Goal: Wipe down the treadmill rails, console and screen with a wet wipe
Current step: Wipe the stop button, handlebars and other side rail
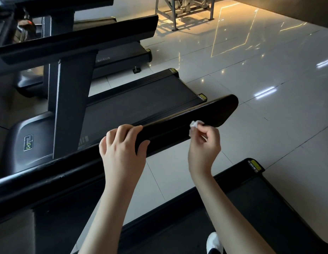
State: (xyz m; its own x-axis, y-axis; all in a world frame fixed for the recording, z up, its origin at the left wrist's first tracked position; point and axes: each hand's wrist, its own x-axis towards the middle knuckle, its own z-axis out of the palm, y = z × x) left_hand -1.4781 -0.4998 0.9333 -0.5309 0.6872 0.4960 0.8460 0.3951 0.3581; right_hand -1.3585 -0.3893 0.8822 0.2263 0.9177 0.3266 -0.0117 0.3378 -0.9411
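— What are we seeing on the left?
— We are looking at a smooth, rounded grey cover (29, 142) carrying a small green logo, and a flat matte post (71, 107) rising just beside it. A dark, finely textured belt (141, 105) is stretching away behind them.
— And our left hand (121, 145)?
— We are gripping the rail (168, 132) with it, fingers curling over the top edge and thumb lying on the near face. The rail is a long black bar, glossy, ending in a rounded tip.
— Where are we holding the wipe (195, 124)?
— We are pinching it in the fingertips of our right hand (205, 145), the other fingers curling in. It is looking white, crumpled into a small wad, and is touching the rail's near face close to the rounded tip.
— And to the right?
— Pale, shiny floor (269, 79) tiles are reflecting lights. Lower down, a white shoe (213, 241) is standing on our own dark belt.
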